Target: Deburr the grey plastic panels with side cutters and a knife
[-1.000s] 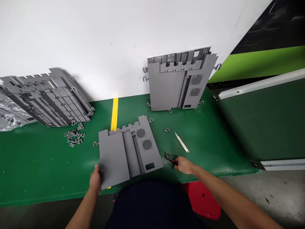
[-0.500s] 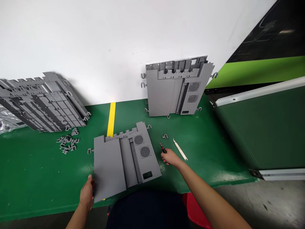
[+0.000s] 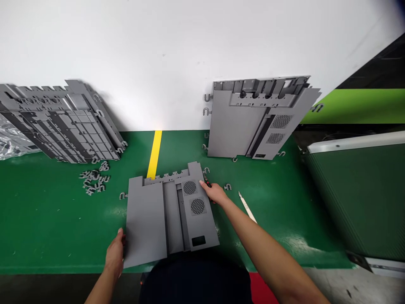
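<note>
A grey plastic panel (image 3: 147, 219) with two round vent grilles lies flat in front of me, its near edge against my body. My left hand (image 3: 114, 253) grips its lower left edge, thumb on top. In my right hand (image 3: 215, 193) is a pair of side cutters (image 3: 206, 181) with dark red-and-black handles, partly hidden by my fingers. Their tip is close to the hook-shaped plastic tab (image 3: 206, 170) at the panel's upper right edge; I cannot tell whether they touch. Another hooked tab (image 3: 122, 196) sticks out from the left edge.
A loose hook piece (image 3: 228, 186) and a white craft knife (image 3: 247, 207) lie to the right. Several cut hooks (image 3: 95, 180) form a pile at the left. Grey panels (image 3: 85, 126) lean at the back left, others (image 3: 236, 126) at the back right. A green board (image 3: 360, 194) stands far right.
My right hand has moved left and forward with the side cutters, from the green surface to the panel's upper right edge. My left hand stays on the panel; the camera view has shifted.
</note>
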`<state>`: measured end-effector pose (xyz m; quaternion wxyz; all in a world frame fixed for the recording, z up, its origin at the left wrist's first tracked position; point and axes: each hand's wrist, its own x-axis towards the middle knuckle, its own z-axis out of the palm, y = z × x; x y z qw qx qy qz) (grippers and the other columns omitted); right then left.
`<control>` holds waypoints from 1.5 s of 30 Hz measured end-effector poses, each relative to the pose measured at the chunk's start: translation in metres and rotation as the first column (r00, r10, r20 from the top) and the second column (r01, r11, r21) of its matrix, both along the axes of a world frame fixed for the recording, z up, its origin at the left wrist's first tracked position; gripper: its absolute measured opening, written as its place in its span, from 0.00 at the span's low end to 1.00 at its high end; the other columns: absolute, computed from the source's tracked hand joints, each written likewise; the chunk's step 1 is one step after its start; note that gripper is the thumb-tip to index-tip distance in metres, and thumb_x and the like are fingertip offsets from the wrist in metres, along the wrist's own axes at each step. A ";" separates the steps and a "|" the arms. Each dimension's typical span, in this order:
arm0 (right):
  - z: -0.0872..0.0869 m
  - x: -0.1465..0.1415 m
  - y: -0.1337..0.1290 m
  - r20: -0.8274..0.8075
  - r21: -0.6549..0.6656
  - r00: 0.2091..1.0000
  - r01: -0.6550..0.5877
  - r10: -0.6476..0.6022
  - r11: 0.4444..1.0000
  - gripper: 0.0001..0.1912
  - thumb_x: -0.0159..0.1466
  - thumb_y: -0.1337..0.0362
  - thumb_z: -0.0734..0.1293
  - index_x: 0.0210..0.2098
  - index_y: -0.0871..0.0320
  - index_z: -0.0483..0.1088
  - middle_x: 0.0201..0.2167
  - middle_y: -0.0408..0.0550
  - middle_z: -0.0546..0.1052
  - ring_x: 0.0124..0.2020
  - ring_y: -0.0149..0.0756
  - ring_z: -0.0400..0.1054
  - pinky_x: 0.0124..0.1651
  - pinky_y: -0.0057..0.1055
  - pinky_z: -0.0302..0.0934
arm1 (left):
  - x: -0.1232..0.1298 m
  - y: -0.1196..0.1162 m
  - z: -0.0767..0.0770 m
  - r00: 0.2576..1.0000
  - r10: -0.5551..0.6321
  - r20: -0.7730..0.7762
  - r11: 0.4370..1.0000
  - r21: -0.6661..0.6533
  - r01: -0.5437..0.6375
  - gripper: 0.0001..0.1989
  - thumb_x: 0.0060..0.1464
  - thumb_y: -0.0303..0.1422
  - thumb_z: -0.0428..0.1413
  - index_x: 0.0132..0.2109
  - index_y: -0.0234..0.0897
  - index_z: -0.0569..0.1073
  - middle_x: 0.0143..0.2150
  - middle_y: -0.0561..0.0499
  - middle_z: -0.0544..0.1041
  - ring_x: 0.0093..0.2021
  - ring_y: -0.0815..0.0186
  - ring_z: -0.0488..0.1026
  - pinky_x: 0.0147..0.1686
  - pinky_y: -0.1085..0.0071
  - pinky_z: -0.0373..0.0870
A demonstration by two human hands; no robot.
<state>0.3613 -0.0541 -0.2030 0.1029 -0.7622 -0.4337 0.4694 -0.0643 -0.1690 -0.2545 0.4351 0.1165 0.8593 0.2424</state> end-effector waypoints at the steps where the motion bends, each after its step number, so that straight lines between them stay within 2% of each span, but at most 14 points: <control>1: -0.001 -0.001 -0.001 0.007 0.009 1.000 -0.001 0.001 1.000 0.44 0.62 0.26 0.57 0.45 0.62 0.74 0.41 0.64 0.82 0.43 0.53 0.78 0.38 0.39 0.70 | 0.000 0.001 0.000 1.000 0.014 0.014 1.000 -0.001 -0.014 0.38 0.59 0.59 0.49 0.61 0.33 0.73 0.70 0.32 0.68 0.70 0.42 0.65 0.68 0.37 0.60; 7: -0.004 -0.005 -0.003 0.042 0.046 0.999 -0.008 0.006 0.999 0.44 0.64 0.27 0.55 0.47 0.61 0.75 0.46 0.64 0.82 0.49 0.54 0.77 0.46 0.40 0.69 | 0.001 0.003 0.000 0.997 0.062 0.046 0.998 0.006 -0.063 0.34 0.59 0.58 0.51 0.59 0.35 0.73 0.72 0.34 0.67 0.71 0.43 0.63 0.71 0.35 0.54; 13: 0.001 -0.009 0.010 0.135 0.062 0.991 -0.022 0.013 0.998 0.42 0.65 0.28 0.54 0.45 0.61 0.76 0.48 0.67 0.81 0.52 0.59 0.75 0.52 0.45 0.67 | -0.004 0.002 -0.010 0.997 0.065 0.034 0.998 -0.002 -0.065 0.32 0.58 0.59 0.52 0.54 0.36 0.74 0.68 0.35 0.71 0.68 0.43 0.67 0.69 0.35 0.58; 21: 0.005 -0.012 0.012 0.205 0.042 0.979 -0.026 0.017 0.999 0.43 0.64 0.26 0.51 0.41 0.57 0.76 0.46 0.67 0.81 0.53 0.62 0.75 0.53 0.49 0.67 | -0.010 -0.005 -0.020 1.000 -0.005 -0.001 0.998 0.057 0.005 0.36 0.58 0.59 0.50 0.57 0.33 0.73 0.67 0.33 0.71 0.66 0.44 0.69 0.68 0.44 0.63; 24: 0.002 -0.012 0.016 0.181 0.034 0.983 -0.027 0.020 0.999 0.41 0.61 0.25 0.56 0.37 0.57 0.75 0.44 0.66 0.81 0.51 0.60 0.75 0.51 0.47 0.68 | -0.010 -0.007 -0.022 1.000 -0.011 -0.009 0.998 0.058 0.012 0.36 0.59 0.60 0.49 0.58 0.35 0.74 0.68 0.35 0.71 0.66 0.45 0.69 0.68 0.46 0.62; 26: 0.000 -0.010 0.018 0.147 0.031 0.989 -0.021 0.016 0.999 0.38 0.59 0.26 0.60 0.35 0.57 0.74 0.41 0.65 0.81 0.47 0.58 0.76 0.47 0.44 0.69 | -0.010 -0.008 -0.023 1.000 -0.014 -0.014 0.998 0.059 0.015 0.36 0.59 0.60 0.49 0.58 0.36 0.74 0.68 0.36 0.72 0.66 0.45 0.69 0.68 0.46 0.62; 28: -0.003 -0.007 0.019 0.081 0.013 0.997 -0.009 0.008 1.000 0.37 0.58 0.26 0.63 0.33 0.56 0.72 0.33 0.61 0.80 0.37 0.52 0.77 0.37 0.41 0.70 | -0.010 -0.009 -0.024 1.000 -0.021 -0.021 0.998 0.060 0.022 0.36 0.59 0.61 0.48 0.59 0.36 0.73 0.67 0.36 0.72 0.66 0.45 0.69 0.69 0.46 0.62; 31: -0.005 0.000 0.019 -0.054 -0.027 0.998 0.009 -0.011 1.000 0.35 0.57 0.25 0.64 0.30 0.54 0.68 0.20 0.48 0.72 0.21 0.40 0.68 0.22 0.35 0.62 | -0.010 -0.009 -0.025 0.999 -0.029 -0.030 0.998 0.062 0.031 0.37 0.59 0.61 0.48 0.59 0.35 0.73 0.67 0.35 0.72 0.66 0.45 0.68 0.69 0.46 0.61; 33: -0.006 0.005 0.019 -0.145 -0.052 0.989 0.021 -0.029 0.998 0.34 0.57 0.26 0.64 0.28 0.52 0.64 0.17 0.42 0.66 0.17 0.33 0.59 0.17 0.32 0.56 | -0.010 -0.009 -0.025 0.999 -0.032 -0.031 0.997 0.068 0.034 0.38 0.59 0.61 0.47 0.59 0.35 0.73 0.68 0.35 0.71 0.66 0.46 0.68 0.69 0.47 0.61; 36: -0.007 0.009 0.020 -0.261 -0.086 0.964 0.033 -0.054 0.996 0.34 0.57 0.26 0.66 0.26 0.51 0.59 0.16 0.37 0.61 0.15 0.29 0.53 0.15 0.29 0.49 | -0.010 -0.009 -0.026 0.999 -0.040 -0.027 0.995 0.085 0.042 0.38 0.59 0.61 0.48 0.60 0.35 0.72 0.68 0.37 0.71 0.67 0.47 0.68 0.70 0.49 0.59; 42: -0.009 0.009 0.021 -0.301 -0.067 0.949 0.080 -0.097 0.995 0.33 0.56 0.28 0.68 0.27 0.51 0.59 0.16 0.37 0.62 0.15 0.29 0.54 0.13 0.29 0.50 | -0.010 -0.008 -0.026 1.000 -0.013 -0.017 0.998 0.068 0.014 0.37 0.60 0.60 0.48 0.59 0.34 0.73 0.68 0.35 0.71 0.66 0.45 0.68 0.70 0.46 0.59; 45: -0.008 0.014 0.023 -0.328 -0.111 0.939 0.073 -0.105 0.991 0.33 0.55 0.29 0.71 0.26 0.51 0.58 0.15 0.35 0.60 0.14 0.28 0.52 0.13 0.29 0.47 | -0.011 -0.007 -0.026 1.000 -0.010 -0.020 0.997 0.081 0.012 0.36 0.59 0.61 0.49 0.57 0.35 0.73 0.67 0.36 0.72 0.65 0.46 0.69 0.69 0.46 0.60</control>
